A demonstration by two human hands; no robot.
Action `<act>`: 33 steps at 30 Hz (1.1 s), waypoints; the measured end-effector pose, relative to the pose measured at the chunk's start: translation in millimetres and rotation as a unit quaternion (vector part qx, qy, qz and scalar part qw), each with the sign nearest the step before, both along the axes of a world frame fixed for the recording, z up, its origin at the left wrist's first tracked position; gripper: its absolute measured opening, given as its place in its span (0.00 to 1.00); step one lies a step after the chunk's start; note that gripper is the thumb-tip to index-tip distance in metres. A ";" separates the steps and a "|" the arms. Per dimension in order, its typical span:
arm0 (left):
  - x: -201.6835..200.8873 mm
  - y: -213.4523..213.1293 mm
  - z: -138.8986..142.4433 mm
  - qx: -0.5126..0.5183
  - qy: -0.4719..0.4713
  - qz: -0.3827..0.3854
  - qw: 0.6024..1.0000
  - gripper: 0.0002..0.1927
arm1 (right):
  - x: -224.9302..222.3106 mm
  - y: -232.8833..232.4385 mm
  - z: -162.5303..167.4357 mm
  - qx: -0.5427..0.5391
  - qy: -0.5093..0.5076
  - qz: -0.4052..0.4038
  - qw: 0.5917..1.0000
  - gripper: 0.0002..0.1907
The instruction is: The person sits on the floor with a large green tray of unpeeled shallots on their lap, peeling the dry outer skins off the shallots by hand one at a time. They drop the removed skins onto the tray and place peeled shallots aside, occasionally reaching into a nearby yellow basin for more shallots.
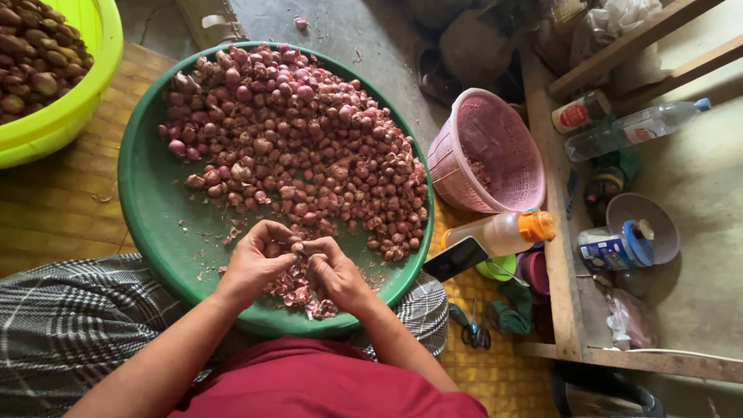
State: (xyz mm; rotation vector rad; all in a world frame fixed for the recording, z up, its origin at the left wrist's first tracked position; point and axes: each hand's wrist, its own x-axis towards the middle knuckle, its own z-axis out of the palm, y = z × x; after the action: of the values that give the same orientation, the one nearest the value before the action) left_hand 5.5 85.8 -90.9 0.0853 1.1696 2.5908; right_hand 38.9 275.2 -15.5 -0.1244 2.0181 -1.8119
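Pinching one mostly hidden shallot (296, 248), left hand (259, 259) and right hand (334, 271) close over green tray (147, 193)

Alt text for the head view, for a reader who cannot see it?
Both hands, left hand and right hand, pinch one small shallot over a green tray heaped with shallots; peels lie below. A pink basket sits right.

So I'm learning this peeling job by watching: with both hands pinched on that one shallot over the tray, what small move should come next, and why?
Probably pull the loosened skin off and let it drop. Both hands, left and right, pinch one shallot over the green tray, right above a heap of skins, so the scraps seem to fall there. How far the skin is already off cannot be made out.
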 end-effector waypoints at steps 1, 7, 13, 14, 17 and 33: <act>0.2 -0.5 0.5 0.008 0.001 -0.001 1.000 0.18 | -0.9 0.3 -1.3 -0.011 -0.009 -0.001 1.000 0.15; -0.3 -1.8 2.5 -0.014 -0.020 -0.003 1.000 0.18 | -1.5 4.0 -3.9 -0.039 -0.037 -0.003 0.999 0.14; -0.4 -2.1 -2.8 0.001 -0.036 0.003 0.999 0.15 | -2.8 5.3 -0.7 -0.066 -0.065 -0.017 0.996 0.14; -0.3 -1.9 -4.3 0.006 -0.033 0.004 0.999 0.15 | -2.9 5.8 -0.8 -0.082 -0.080 -0.028 0.993 0.13; -1.0 0.1 -7.8 0.010 -0.018 0.009 1.000 0.15 | -2.3 6.4 -2.1 -0.057 -0.059 -0.021 0.996 0.15; -6.9 1.8 0.2 0.010 -0.083 0.009 0.996 0.12 | -5.6 -4.2 -14.7 -0.006 0.065 -0.035 0.997 0.12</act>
State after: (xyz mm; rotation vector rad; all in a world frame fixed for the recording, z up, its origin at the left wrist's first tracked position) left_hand -1.4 87.6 -90.7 -0.1349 1.0908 2.5692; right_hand 33.3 271.1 -30.2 -0.1811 2.1249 -1.9041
